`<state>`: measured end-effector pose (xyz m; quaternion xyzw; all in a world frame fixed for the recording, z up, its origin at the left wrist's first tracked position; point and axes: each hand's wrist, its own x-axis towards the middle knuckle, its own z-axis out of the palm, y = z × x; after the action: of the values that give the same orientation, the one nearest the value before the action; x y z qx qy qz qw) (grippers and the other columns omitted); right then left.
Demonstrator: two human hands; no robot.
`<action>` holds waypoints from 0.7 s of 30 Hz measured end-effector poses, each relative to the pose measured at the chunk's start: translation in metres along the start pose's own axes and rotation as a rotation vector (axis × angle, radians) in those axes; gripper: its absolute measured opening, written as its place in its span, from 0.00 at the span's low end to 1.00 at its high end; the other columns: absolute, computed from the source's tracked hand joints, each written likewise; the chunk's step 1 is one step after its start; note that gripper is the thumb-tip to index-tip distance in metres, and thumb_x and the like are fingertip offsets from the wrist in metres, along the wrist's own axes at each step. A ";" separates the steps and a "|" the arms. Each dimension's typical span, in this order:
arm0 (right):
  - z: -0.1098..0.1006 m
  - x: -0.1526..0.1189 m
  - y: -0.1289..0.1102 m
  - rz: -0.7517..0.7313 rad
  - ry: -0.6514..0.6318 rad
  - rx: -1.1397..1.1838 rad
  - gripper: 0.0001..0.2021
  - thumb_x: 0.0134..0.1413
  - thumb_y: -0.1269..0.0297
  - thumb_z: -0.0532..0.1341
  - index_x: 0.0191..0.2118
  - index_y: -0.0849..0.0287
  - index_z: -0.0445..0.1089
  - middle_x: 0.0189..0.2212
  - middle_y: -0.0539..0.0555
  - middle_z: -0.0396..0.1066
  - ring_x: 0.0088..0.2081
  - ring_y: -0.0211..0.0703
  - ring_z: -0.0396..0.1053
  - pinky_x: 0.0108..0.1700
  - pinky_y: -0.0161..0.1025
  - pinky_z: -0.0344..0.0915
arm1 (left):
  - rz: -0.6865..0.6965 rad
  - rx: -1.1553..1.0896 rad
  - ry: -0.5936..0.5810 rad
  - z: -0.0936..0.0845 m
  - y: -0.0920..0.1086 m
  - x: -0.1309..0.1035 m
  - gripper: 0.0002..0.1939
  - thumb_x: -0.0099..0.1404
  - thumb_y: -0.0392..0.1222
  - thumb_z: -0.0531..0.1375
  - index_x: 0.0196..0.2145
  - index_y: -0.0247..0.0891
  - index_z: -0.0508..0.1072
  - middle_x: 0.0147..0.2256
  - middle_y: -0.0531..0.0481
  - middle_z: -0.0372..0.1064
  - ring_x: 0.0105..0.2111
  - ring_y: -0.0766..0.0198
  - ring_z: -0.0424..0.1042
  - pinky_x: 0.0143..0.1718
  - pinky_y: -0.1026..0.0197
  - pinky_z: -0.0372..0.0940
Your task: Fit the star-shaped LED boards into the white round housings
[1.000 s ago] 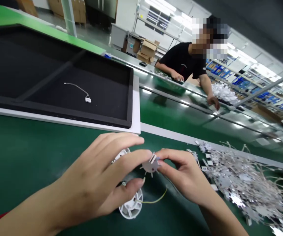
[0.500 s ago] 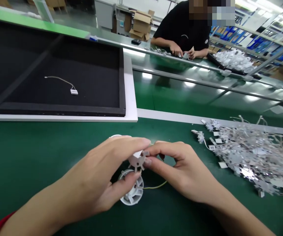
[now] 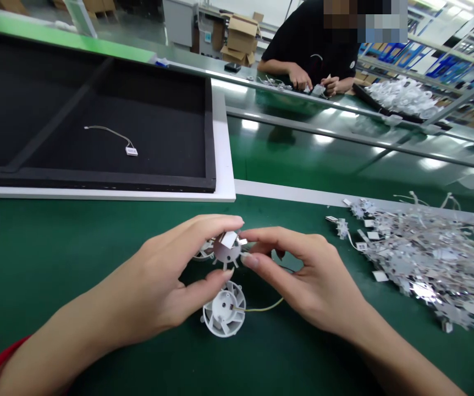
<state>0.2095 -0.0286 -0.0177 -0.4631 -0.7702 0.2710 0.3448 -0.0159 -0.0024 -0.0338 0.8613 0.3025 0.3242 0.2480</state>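
My left hand (image 3: 175, 264) grips a pale, star-shaped piece (image 3: 227, 254) with short prongs and a small white square on top, thumb below and fingers above. From the right, my right hand (image 3: 295, 269) has its thumb and forefinger at the prongs on that piece's edge; its other fingers are curled. Just below, a white spoked plastic ring (image 3: 225, 311) lies on the green table, and a thin yellowish wire (image 3: 264, 309) runs from its hub under my right hand. A second spoked ring (image 3: 204, 252) is partly hidden behind my left hand.
A heap of similar star-shaped pieces with wires (image 3: 430, 258) covers the right side. At left stands a black tray (image 3: 158, 179) holding one wired white tag (image 3: 131, 150). Across the bench, a person (image 3: 303, 49) handles small parts beside white parts (image 3: 404, 96).
Both hands have lifted slightly with the star-shaped piece, which has tilted so its white square shows more. The spoked ring below is now less covered. The view has shifted a little.
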 end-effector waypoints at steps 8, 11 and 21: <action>-0.002 0.000 0.000 -0.100 -0.003 -0.055 0.16 0.59 0.67 0.67 0.52 0.60 0.70 0.40 0.50 0.79 0.38 0.39 0.75 0.40 0.38 0.68 | 0.095 0.019 -0.013 0.001 -0.001 -0.002 0.22 0.70 0.31 0.57 0.60 0.40 0.64 0.60 0.46 0.67 0.60 0.63 0.68 0.61 0.67 0.65; 0.000 0.000 0.003 -0.130 -0.010 -0.056 0.12 0.61 0.68 0.67 0.50 0.59 0.71 0.38 0.49 0.79 0.37 0.37 0.75 0.39 0.36 0.67 | 0.096 0.034 -0.040 0.000 0.000 -0.003 0.23 0.71 0.31 0.57 0.61 0.40 0.63 0.61 0.47 0.66 0.60 0.64 0.67 0.62 0.67 0.63; -0.003 0.000 0.001 -0.260 0.072 -0.122 0.08 0.63 0.62 0.66 0.45 0.56 0.71 0.36 0.52 0.80 0.34 0.41 0.77 0.37 0.41 0.69 | 0.167 0.195 0.053 -0.008 0.001 -0.001 0.15 0.74 0.34 0.57 0.57 0.41 0.69 0.56 0.47 0.71 0.53 0.59 0.73 0.58 0.58 0.69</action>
<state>0.2123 -0.0275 -0.0171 -0.3889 -0.8258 0.1600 0.3757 -0.0225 -0.0019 -0.0284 0.8946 0.2664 0.3355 0.1270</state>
